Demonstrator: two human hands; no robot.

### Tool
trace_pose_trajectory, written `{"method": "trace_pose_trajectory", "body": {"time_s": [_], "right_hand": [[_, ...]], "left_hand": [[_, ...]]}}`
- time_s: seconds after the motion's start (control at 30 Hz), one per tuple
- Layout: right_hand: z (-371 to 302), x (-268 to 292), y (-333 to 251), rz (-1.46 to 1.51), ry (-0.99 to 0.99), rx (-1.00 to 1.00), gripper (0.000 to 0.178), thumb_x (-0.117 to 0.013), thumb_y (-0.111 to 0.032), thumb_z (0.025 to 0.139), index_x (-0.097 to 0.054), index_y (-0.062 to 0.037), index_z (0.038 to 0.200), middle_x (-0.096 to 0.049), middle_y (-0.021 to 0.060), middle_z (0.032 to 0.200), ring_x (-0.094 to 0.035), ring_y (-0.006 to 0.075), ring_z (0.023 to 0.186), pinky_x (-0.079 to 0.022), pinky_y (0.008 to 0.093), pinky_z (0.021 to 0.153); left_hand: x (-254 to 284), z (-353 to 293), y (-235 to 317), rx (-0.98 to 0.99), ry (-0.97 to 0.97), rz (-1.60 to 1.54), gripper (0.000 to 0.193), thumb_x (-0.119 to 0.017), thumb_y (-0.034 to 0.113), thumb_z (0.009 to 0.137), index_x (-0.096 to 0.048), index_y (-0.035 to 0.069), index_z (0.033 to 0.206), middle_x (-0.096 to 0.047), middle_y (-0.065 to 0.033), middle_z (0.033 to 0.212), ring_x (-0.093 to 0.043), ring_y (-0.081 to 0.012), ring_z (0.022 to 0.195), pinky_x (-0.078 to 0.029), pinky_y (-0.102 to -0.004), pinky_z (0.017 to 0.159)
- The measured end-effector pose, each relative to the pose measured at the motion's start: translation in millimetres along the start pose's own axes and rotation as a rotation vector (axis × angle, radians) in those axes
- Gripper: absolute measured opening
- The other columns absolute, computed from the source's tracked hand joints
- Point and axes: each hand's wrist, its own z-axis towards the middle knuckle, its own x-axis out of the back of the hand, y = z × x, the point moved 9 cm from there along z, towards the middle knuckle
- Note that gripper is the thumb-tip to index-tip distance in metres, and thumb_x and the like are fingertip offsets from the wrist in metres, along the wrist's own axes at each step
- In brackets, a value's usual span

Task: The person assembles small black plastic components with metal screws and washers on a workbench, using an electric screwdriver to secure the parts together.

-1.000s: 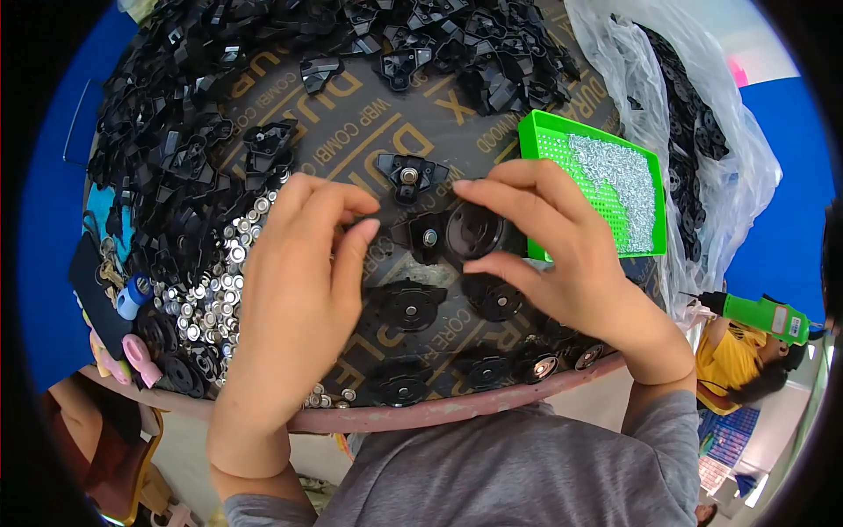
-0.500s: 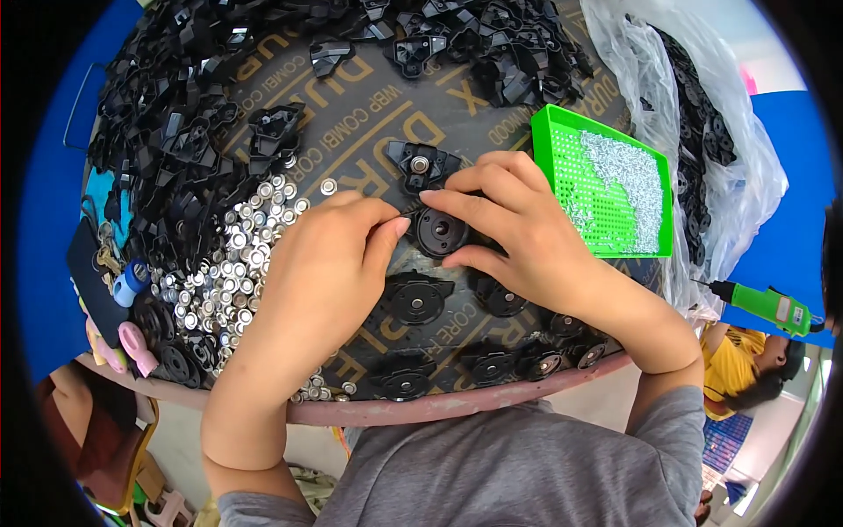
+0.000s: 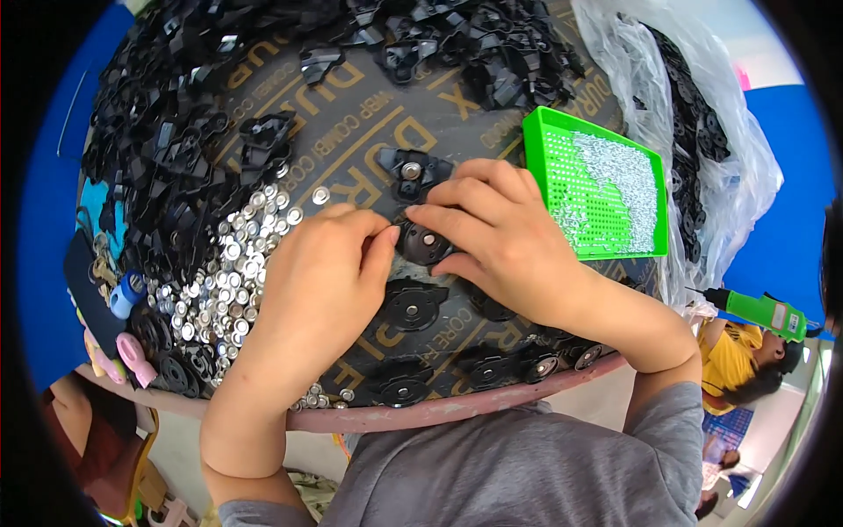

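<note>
A round black plastic disc [image 3: 422, 247] with a shiny metal centre is between my two hands. My right hand [image 3: 507, 227] grips it from the right, its fingers over the top edge and its thumb below. At the disc's left edge, the thumb and forefinger of my left hand [image 3: 327, 268] are pinched together; anything small between them is hidden. Just beyond the disc lies a black bracket [image 3: 414, 171] with a silver cap-shaped metal piece on it. On the near side sits a similar black disc assembly [image 3: 411, 309] with a metal centre.
A loose pile of silver metal pieces [image 3: 235, 285] lies to the left, beside heaped black plastic parts [image 3: 176, 167]. At the right stands a green perforated tray [image 3: 533, 162] of small silver pieces. Farther right, a green power screwdriver [image 3: 764, 314] hangs past clear plastic sheeting [image 3: 733, 176].
The disc has shifted slightly left and nearer to me. Its centre, dark before, now shows bright metal. Both hands have stayed around it, and the whole view has shifted a little.
</note>
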Motion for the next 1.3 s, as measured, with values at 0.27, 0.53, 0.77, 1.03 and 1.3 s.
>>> {"method": "trace_pose_trajectory", "body": {"time_s": [0.27, 0.53, 0.77, 1.03, 1.3], "right_hand": [[7.0, 77.3, 25.1, -0.055, 0.197, -0.031, 0.053, -0.082, -0.015, 0.065, -0.066, -0.0043, 0.115, -0.064, 0.0091, 0.112, -0.056, 0.0312, 0.112, -0.043, 0.0421, 0.098], [-246.4, 239.1, 335.5, -0.784, 0.251, -1.387, 0.029, -0.056, -0.016, 0.087, -0.073, -0.0029, 0.105, -0.069, 0.0235, 0.111, -0.065, 0.0412, 0.107, -0.052, 0.0453, 0.093], [-271.2, 177.9, 341.8, -0.575, 0.322, -1.459, 0.042, -0.075, -0.025, 0.08, -0.069, -0.0091, 0.119, -0.069, 0.0202, 0.116, -0.064, 0.0368, 0.112, -0.05, 0.0445, 0.094], [-252.7, 214.7, 289.0, -0.725, 0.871, -1.22, 0.032, -0.063, -0.009, 0.087, -0.063, -0.0032, 0.118, -0.07, 0.0244, 0.1, -0.067, 0.0415, 0.098, -0.051, 0.0476, 0.085], [-218.2, 250.3, 250.7, -0.518, 1.072, -1.052, 0.03, -0.077, -0.018, 0.083, -0.066, 0.0008, 0.103, -0.073, 0.0155, 0.091, -0.071, 0.0282, 0.082, -0.054, 0.039, 0.075]], "left_hand": [[0.5, -2.0, -5.8, 0.057, -0.029, -0.03, 0.018, -0.065, 0.015, 0.092, -0.068, -0.002, 0.089, -0.064, -0.017, 0.081, -0.063, -0.0341, 0.073, -0.047, -0.0412, 0.067], [21.6, 0.6, 17.4, -0.021, 0.096, 0.026, 0.013, -0.063, 0.011, 0.093, -0.064, -0.002, 0.094, -0.062, -0.0145, 0.08, -0.061, -0.0271, 0.067, -0.047, -0.0368, 0.063], [29.6, 1.5, -0.6, 0.038, 0.213, -0.084, 0.011, -0.063, 0.007, 0.094, -0.064, -0.001, 0.101, -0.06, -0.0102, 0.077, -0.054, -0.0176, 0.062, -0.044, -0.0304, 0.06], [31.3, 7.6, -3.5, 0.001, 0.277, -0.098, 0.017, -0.062, 0.004, 0.094, -0.065, 0.001, 0.11, -0.06, -0.0051, 0.088, -0.053, -0.0118, 0.07, -0.046, -0.0254, 0.061], [28.5, 10.8, -2.5, -0.007, 0.267, -0.15, 0.017, -0.061, 0.009, 0.097, -0.065, 0.004, 0.113, -0.06, 0.0011, 0.09, -0.053, -0.0047, 0.076, -0.043, -0.0211, 0.062]]}}
